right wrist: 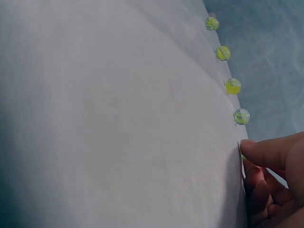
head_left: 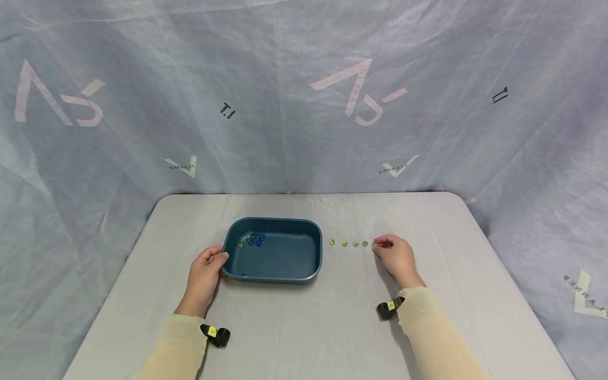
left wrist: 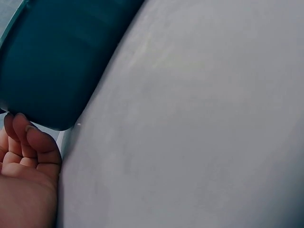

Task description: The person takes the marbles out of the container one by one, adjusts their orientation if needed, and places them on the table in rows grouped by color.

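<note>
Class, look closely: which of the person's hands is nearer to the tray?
The left. The left hand holds the left end of the tray; the right hand is apart from it, at the right end of the row of marbles.

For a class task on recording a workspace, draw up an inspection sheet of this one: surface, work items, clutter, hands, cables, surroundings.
Surface: pale table.
Work items: dark blue-green tray with mostly blue marbles gathered towards its left end; four greenish marbles in a row on the table, right of the tray.
Clutter: nothing seen.
Hands: left hand holds the tray's left edge; right hand pinches a fifth marble, mostly hidden, at the row's right end.
Cables: nothing seen.
Surroundings: grey-blue cloth with printed lettering behind and beside the table; black devices at both wrists.
</note>
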Motion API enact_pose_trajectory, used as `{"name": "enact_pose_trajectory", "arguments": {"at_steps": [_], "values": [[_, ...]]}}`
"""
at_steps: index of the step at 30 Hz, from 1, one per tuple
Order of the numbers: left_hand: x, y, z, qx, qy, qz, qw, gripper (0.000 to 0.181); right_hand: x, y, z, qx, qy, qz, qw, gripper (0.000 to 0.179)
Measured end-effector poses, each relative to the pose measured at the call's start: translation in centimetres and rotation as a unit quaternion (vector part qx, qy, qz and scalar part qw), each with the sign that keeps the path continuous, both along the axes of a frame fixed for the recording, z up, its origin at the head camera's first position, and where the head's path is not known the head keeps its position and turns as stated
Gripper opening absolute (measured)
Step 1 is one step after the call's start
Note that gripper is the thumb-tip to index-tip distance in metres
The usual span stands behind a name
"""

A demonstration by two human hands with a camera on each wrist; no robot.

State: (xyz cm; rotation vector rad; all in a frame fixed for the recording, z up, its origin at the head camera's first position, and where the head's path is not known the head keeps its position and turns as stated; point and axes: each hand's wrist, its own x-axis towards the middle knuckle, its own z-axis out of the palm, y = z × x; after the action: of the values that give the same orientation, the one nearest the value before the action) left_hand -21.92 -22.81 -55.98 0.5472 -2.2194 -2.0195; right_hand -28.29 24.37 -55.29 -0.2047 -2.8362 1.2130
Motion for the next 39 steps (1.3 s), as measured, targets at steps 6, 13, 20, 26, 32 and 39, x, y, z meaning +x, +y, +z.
{"name": "enact_pose_trajectory", "arguments": {"at_steps": [6,13,20,26,32,39], "values": [[0.04,0.05,0.11,-0.003,-0.001,0.002,1.0000,0.033,-0.06,-0.08,-0.18,-0.008,0.000,-0.008,0.9999,0.016],[0.08,0.13,0.17,-0.008,-0.004,-0.001,1.0000,0.034,0.05,-0.08,-0.01,-0.007,-0.001,-0.006,1.0000,0.016],[0.03,-0.06,0.04,-0.006,-0.001,-0.001,1.0000,0.034,-0.04,-0.13,0.09,-0.017,0.000,-0.016,0.9997,0.015],[0.05,0.01,0.09,-0.005,-0.001,-0.001,1.0000,0.035,-0.10,-0.15,-0.04,-0.009,0.000,-0.024,0.9997,0.014],[0.06,0.05,0.22,-0.005,-0.005,-0.001,1.0000,0.036,-0.14,-0.07,-0.38,-0.014,0.002,-0.023,0.9996,0.015],[0.10,0.05,0.23,-0.006,-0.003,0.002,1.0000,0.036,-0.15,-0.11,-0.41,-0.017,0.008,-0.022,0.9996,0.017]]}}
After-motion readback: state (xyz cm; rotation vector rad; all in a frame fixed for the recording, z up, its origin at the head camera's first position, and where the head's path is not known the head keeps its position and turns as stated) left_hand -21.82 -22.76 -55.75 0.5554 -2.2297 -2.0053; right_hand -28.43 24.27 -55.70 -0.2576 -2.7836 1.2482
